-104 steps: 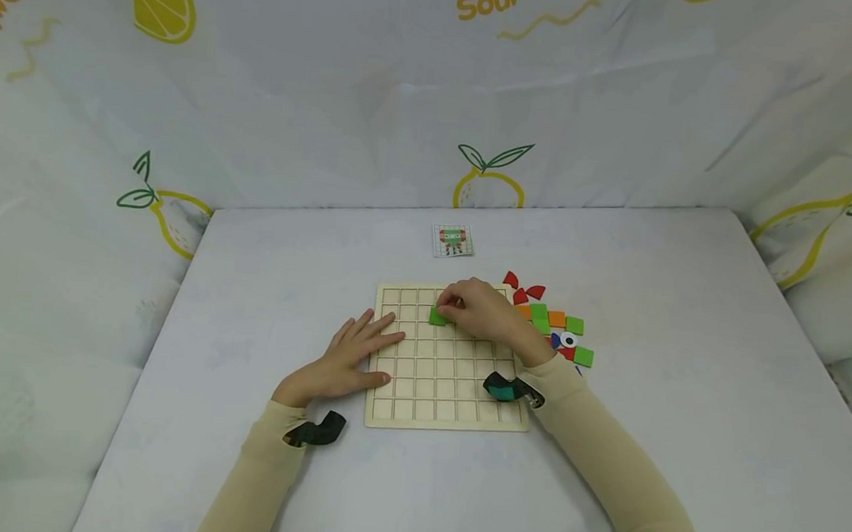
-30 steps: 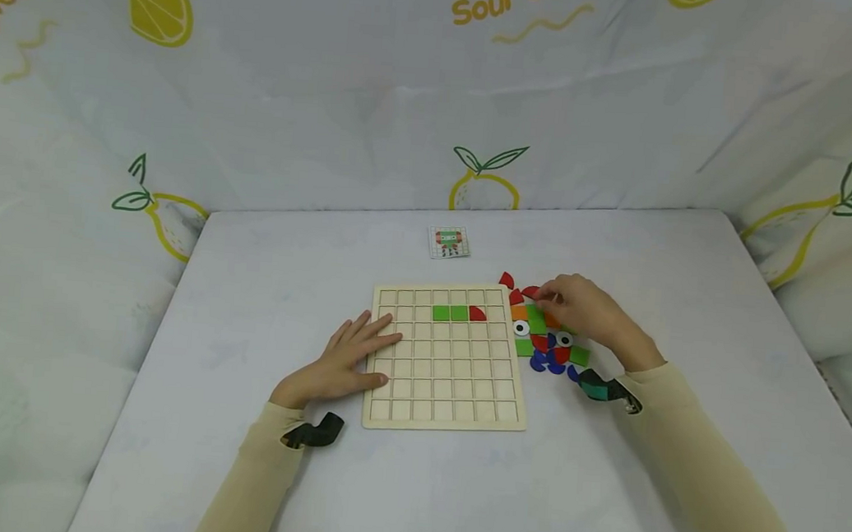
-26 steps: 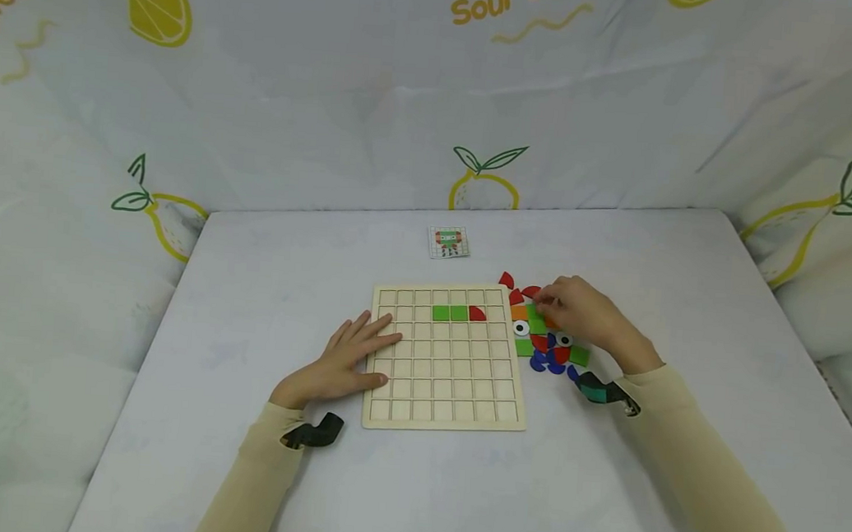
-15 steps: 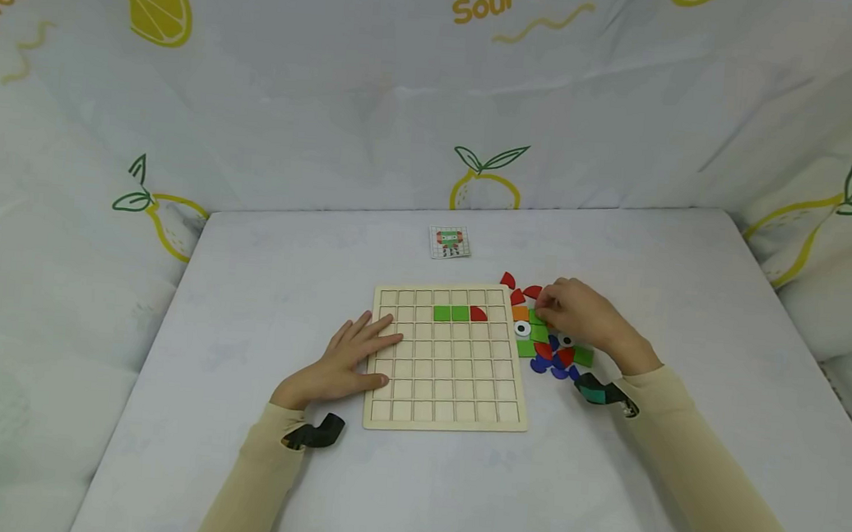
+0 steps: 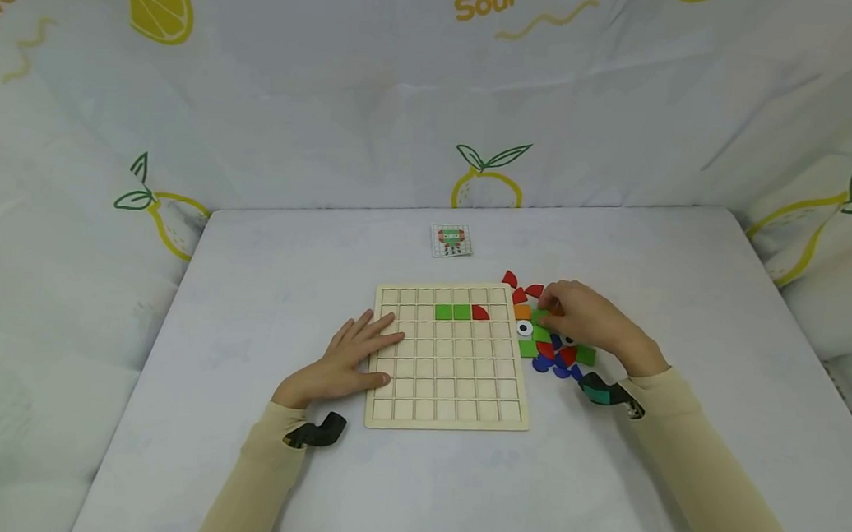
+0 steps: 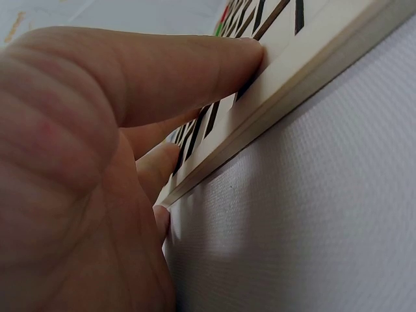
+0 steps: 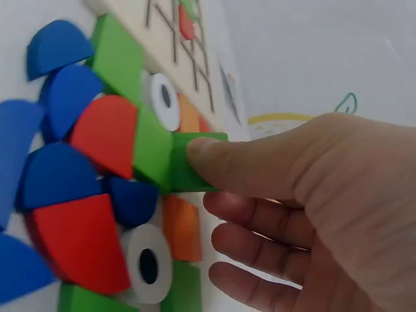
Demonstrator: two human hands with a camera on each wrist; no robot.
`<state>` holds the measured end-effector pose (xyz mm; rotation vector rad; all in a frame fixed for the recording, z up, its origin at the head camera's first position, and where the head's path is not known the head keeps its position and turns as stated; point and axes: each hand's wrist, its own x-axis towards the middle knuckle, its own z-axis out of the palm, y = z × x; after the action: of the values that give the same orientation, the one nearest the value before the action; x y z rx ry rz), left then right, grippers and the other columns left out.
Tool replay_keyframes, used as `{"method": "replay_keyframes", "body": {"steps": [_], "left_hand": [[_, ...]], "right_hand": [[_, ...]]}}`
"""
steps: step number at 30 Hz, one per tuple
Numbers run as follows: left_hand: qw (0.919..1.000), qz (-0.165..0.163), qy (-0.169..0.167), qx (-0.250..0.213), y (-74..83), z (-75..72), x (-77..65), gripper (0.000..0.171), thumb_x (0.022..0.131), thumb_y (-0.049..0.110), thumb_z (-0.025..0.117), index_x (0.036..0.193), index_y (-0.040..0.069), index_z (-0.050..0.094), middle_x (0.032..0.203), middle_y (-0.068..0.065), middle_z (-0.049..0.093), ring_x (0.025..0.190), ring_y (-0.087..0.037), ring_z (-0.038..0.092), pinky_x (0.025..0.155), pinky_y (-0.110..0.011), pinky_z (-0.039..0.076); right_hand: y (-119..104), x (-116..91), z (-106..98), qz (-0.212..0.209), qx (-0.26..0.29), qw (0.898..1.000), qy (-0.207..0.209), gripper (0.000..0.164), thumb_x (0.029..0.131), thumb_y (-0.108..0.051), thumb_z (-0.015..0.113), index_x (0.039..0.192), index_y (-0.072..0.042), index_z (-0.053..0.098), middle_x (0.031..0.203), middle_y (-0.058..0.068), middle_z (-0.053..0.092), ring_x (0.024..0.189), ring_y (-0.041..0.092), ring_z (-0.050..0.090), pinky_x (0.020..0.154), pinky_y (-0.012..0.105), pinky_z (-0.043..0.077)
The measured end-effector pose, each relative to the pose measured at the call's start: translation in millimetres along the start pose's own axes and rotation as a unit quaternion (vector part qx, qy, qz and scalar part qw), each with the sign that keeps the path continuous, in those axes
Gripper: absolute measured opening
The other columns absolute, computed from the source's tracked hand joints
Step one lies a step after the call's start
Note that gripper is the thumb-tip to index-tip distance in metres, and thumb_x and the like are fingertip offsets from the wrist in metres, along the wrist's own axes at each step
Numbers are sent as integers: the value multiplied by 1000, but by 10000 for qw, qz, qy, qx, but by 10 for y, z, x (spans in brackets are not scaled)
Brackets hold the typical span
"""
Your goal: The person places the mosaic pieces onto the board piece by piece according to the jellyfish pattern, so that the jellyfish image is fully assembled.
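My left hand [image 5: 341, 363] lies with fingers spread on the left edge of the wooden grid board [image 5: 445, 417]; the left wrist view shows the thumb [image 6: 195, 71] on the board's rim. Two green square tiles [image 5: 443, 312] and a red quarter-circle tile [image 5: 480, 313] sit side by side in an upper row of the grid. Over the loose pieces right of the board, my right hand [image 5: 582, 314] pinches a green square tile [image 7: 182, 162]. Its thumb lies on the near face in the right wrist view; the index fingertip is hidden behind the tile.
The pile holds red quarter-circles [image 5: 519, 296], orange squares [image 5: 522, 311], blue rounded pieces [image 5: 542, 363], green squares [image 5: 586, 356] and white eye discs [image 5: 524, 328]. A small printed pattern card [image 5: 452, 241] lies beyond the board. A white curtain [image 5: 320, 85] hangs behind the table.
From the board, my right hand has moved right to the pile. A second green square and a red quarter-circle now sit on the grid. My left hand has stayed put.
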<state>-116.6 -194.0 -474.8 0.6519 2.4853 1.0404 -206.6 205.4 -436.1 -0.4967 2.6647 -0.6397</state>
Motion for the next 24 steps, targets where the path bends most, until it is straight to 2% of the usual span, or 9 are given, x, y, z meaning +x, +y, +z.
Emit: {"method": "replay_keyframes", "body": {"steps": [5,10,16,20,24], "left_hand": [[10000,7,6,30,12,-8,-1,68,94,22,68,156,15,42,172,-8,13,159,-38,-7,126,-59,-9],[10000,-10,-1,26,3,-11,-2,68,94,21,68,156,15,42,172,-9,12,159,-38,-7,125,-59,-9],[10000,-22,-44,6,-11,-6,3,67,94,23,67,156,15,42,172,-8,12,159,-38,-8,125,-60,-9],[10000,-24,-44,12,-9,-2,7,67,94,23,67,155,15,42,172,-8,12,159,-37,-7,126,-60,-8],[10000,11,-38,36,5,-6,3,67,94,23,68,155,15,42,172,-9,13,159,-38,-6,126,-60,-8]], "right_hand": [[-44,39,-113,-74,466,9986,245,17,95,-19,69,105,-5,65,94,8,63,88,24,56,74,29,51],[-228,157,-229,-338,870,9940,574,18,99,-23,65,108,-6,65,96,9,64,88,23,55,72,29,49],[-565,364,-252,-715,1235,9882,562,19,100,-26,64,107,-8,65,96,12,64,76,25,56,63,29,49],[-793,477,-201,-1009,1262,9855,523,17,100,-25,65,106,-9,67,96,7,64,86,22,55,71,31,46],[-973,576,-106,-1259,1304,9829,318,13,99,-23,66,104,-10,66,95,5,64,89,22,55,76,33,45]]}}
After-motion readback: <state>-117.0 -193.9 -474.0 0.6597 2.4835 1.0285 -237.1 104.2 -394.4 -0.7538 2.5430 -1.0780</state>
